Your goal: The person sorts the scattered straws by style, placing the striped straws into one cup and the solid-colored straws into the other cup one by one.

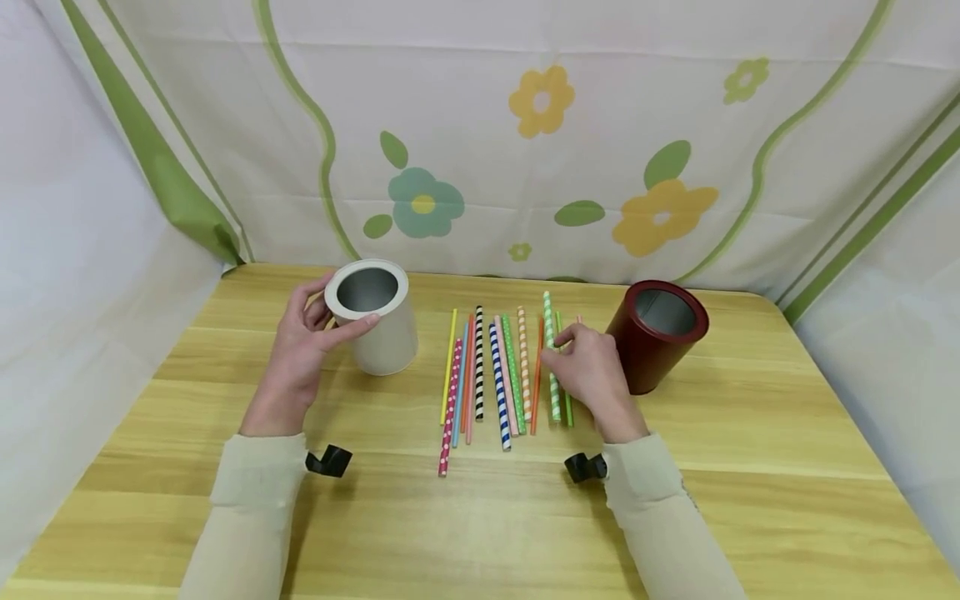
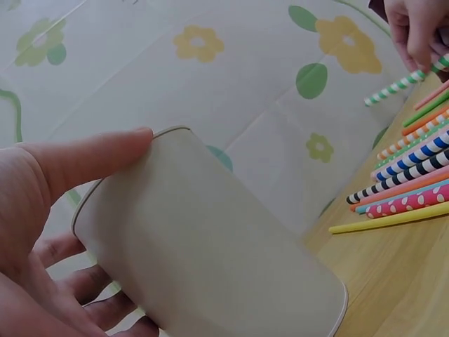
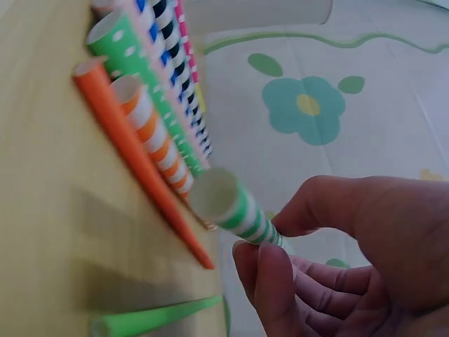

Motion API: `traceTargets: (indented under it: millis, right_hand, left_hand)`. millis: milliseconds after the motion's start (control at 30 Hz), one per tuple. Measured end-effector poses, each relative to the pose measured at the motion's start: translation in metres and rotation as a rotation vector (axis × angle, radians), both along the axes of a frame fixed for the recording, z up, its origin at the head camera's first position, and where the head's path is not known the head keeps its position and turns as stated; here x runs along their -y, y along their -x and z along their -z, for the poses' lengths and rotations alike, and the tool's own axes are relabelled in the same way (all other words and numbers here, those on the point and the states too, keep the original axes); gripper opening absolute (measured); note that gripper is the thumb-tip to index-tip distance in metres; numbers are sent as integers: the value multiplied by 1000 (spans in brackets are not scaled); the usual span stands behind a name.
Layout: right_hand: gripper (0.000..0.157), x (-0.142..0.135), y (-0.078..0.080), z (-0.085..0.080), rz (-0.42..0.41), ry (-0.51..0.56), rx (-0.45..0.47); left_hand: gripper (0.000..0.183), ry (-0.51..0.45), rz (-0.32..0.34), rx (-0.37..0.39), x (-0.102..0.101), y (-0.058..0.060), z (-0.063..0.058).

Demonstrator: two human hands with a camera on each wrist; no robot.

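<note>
My left hand [image 1: 296, 354] grips a white can [image 1: 386, 343] near its rim, the thumb on the near side and the other fingers round the left. The can's open top shows a grey inside; in the left wrist view its wall [image 2: 203, 239] fills the middle. On the right, my right hand [image 1: 596, 375] pinches a green-and-white striped straw [image 1: 555, 402] between thumb and fingertips. The straw [image 3: 242, 210] looks raised off the table in the right wrist view. Several other straws, such as a blue-striped straw [image 1: 500, 400] and a black-striped straw [image 1: 479, 367], lie side by side between the hands.
Just right of my right hand stands a dark red can [image 1: 637, 350] with an open top. A plain green straw [image 1: 569, 414] and an orange straw [image 1: 536, 392] lie beside the striped one. Behind the wooden table [image 1: 465, 533] hangs a flowered curtain [image 1: 480, 125].
</note>
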State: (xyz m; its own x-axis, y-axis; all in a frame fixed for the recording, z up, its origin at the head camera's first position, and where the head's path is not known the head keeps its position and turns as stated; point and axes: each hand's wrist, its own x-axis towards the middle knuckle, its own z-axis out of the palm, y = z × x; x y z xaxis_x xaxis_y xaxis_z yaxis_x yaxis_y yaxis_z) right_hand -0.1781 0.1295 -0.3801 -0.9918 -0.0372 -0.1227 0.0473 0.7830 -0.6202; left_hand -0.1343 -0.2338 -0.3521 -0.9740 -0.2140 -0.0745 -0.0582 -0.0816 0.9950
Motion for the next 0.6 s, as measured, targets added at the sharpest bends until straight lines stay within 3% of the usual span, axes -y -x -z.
traceTargets:
  millis: [133,467,600]
  right_hand:
    - [32,5,-4,-12,1,75,-69]
    - [20,34,-10,-34,-26,413,-337]
    - [21,45,-9,-41,-70,547,-385]
  left_hand:
    - [84,12,22,3,0,0,-1]
    - [87,36,36,15,-3,-2,0]
    - [87,18,20,17,-7,-2,0]
